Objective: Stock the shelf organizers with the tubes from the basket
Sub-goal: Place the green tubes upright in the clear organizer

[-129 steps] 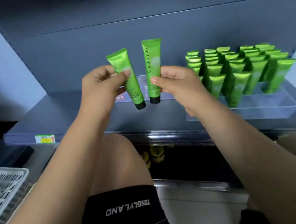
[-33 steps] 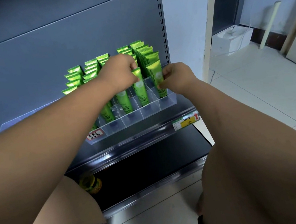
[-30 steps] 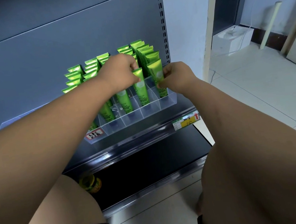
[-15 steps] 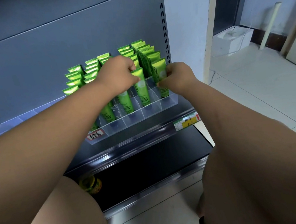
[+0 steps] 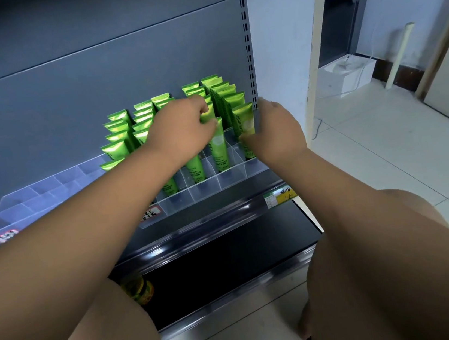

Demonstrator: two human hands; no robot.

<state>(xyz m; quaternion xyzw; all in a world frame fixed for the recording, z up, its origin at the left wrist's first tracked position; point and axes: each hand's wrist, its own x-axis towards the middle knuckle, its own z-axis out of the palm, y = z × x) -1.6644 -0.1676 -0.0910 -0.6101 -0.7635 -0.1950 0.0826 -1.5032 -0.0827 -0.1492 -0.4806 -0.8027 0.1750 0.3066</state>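
Head view: left hand (image 5: 181, 131) pinches tube (image 5: 218, 145) standing in organizer (image 5: 205, 188) slot; right hand (image 5: 274, 132) at end tube (image 5: 244, 123), grip unclear. Next, likely release and fetch more.

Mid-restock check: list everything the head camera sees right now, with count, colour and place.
green tubes: many, partly hidden, standing caps down in the right organizer
right organizer: one, clear, on the shelf
left organizer: one, clear, beside it
labels: two, red-white, one on each organizer front
price tag: one, yellow-green, shelf edge
jar: one, yellow-green, lower shelf
box: one, white, floor at right
pole: one, white, leaning on the wall
left hand: pinching the left-hand tube, second column from the right
right hand: pinching the right-hand tube, rightmost column
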